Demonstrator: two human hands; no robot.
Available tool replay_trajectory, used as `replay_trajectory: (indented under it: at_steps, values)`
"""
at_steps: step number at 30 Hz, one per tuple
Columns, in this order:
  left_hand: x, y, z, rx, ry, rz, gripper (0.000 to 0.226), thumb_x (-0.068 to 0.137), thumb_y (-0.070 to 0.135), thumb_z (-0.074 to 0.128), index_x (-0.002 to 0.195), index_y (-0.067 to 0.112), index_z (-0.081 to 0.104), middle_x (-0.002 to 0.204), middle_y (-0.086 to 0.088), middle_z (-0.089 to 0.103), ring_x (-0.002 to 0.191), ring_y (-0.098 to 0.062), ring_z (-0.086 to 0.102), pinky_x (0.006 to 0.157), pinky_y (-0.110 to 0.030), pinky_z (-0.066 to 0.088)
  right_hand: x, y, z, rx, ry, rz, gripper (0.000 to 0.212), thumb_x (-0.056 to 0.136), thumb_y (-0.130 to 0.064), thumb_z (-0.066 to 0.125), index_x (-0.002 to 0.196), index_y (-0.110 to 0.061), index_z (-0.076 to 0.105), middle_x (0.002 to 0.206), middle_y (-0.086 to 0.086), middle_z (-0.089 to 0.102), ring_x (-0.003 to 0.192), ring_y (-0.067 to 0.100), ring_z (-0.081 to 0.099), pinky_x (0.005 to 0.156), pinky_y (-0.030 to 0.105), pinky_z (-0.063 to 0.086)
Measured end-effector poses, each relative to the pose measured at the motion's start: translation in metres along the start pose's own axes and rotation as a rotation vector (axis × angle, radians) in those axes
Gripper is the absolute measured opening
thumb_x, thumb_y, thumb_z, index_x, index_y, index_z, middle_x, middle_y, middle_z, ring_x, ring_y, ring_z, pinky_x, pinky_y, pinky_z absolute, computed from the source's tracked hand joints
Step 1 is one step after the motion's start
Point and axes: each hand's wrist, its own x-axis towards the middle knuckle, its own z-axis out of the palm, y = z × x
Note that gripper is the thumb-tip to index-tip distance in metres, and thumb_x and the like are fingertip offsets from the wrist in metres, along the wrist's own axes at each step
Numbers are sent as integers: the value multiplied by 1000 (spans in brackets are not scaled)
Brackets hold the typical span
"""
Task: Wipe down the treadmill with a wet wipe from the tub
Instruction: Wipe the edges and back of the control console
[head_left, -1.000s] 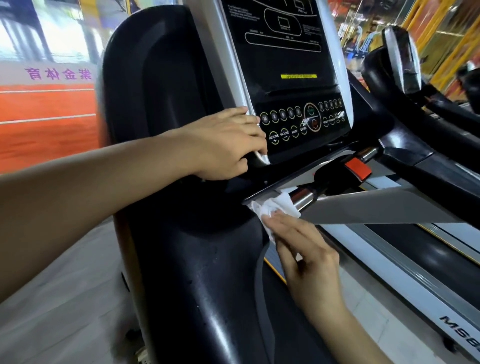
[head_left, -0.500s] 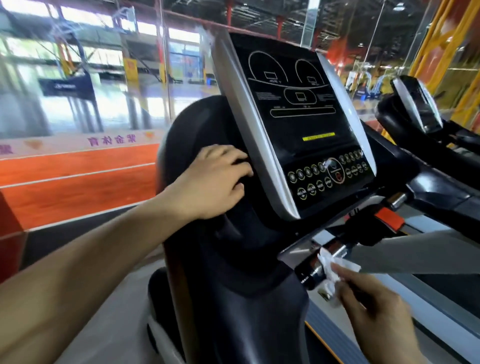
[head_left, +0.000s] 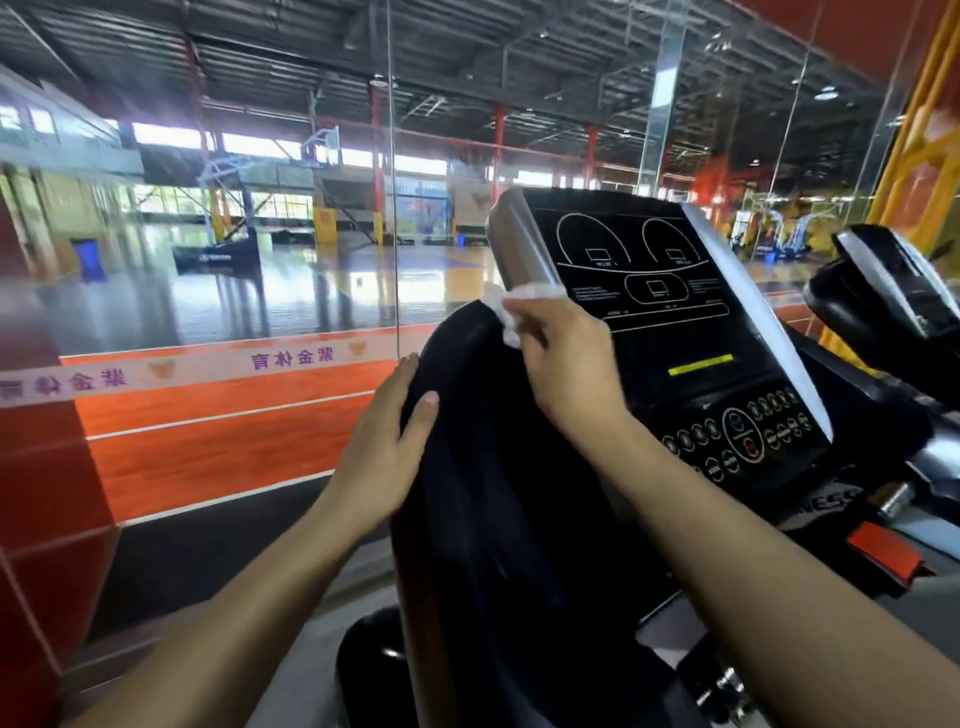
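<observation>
A glass wall fills the frame from nine to twelve o'clock, with a glossy indoor court behind it and an orange band with purple lettering running along its foot. At centre stands the treadmill, its black moulded upright rising from six o'clock to the middle of the frame. The console panel, black with silver side rails, tilts back at one to three o'clock, showing white track outlines, a yellow strip and a cluster of round buttons near three o'clock. A second machine's console sits at the far two o'clock edge. An orange-red tab shows at four o'clock below the console.

The person's left hand wraps the left edge of the black upright just left of centre, thumb on the near face and fingers curled round the far side. The right hand, just above centre, pinches a crumpled white wet wipe and presses it where the top of the upright meets the console's left silver rail; motion blur leaves it uncertain which of the two surfaces the wipe actually touches.
</observation>
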Motion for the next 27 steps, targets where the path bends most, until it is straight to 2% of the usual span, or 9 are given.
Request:
replay_trajectory:
  at_steps: [4,10,13,15,17,20,22,24,27]
  values:
    - [-1,0,1,-19,4,3,57,106,38,44,159,24,28,163,14,27,149,2,21,124,-24,16,27,4,61,-39,-70,9,26,96,-5,54,112,-8,75,113,13,70,108,32,64,92,38,49]
    - [0,0,7,-52,33,15,49,109,33,40,157,29,33,162,13,35,149,-1,28,125,-35,22,-50,-9,63,216,-42,-72,43,85,11,54,119,-8,73,125,3,68,122,12,59,110,18,39]
    - [-4,4,7,-57,29,-40,52,109,37,39,159,31,27,164,17,27,148,5,20,123,-23,14,-71,26,63,180,44,24,43,86,14,53,116,-8,73,121,0,68,117,12,62,107,28,47]
    - [-7,6,7,-51,29,-46,53,109,39,38,160,32,25,164,18,24,149,5,18,121,-21,13,-73,46,72,152,-18,47,41,90,12,50,119,-9,71,123,1,66,118,15,61,104,36,49]
    - [-7,6,8,-46,30,-32,53,109,39,37,160,32,24,164,18,24,150,3,18,121,-21,13,-80,51,85,126,-200,27,43,97,3,47,137,-6,57,142,7,54,137,19,46,115,40,39]
    - [-3,6,10,-46,36,-49,53,109,37,36,160,31,23,165,16,24,151,0,18,125,-29,15,-87,59,92,161,-416,1,61,106,-15,40,161,-14,14,168,4,14,155,11,4,126,30,10]
    - [-3,5,11,-49,37,-48,53,109,37,36,160,30,23,166,14,24,151,0,18,127,-32,15,-78,68,89,147,-412,45,63,108,-24,35,162,-26,1,169,0,5,155,10,0,125,27,7]
    - [-2,5,10,-48,23,-47,54,109,38,36,160,31,22,166,15,22,151,1,17,127,-32,14,-55,73,89,131,-320,237,62,109,-34,31,160,-33,-3,169,-7,6,153,9,9,122,26,12]
    - [-2,2,7,-27,10,-37,55,109,39,35,161,30,22,166,15,21,151,2,15,127,-32,14,-44,55,102,164,-235,258,63,108,-28,33,162,-26,-1,169,-6,6,154,10,8,126,35,12]
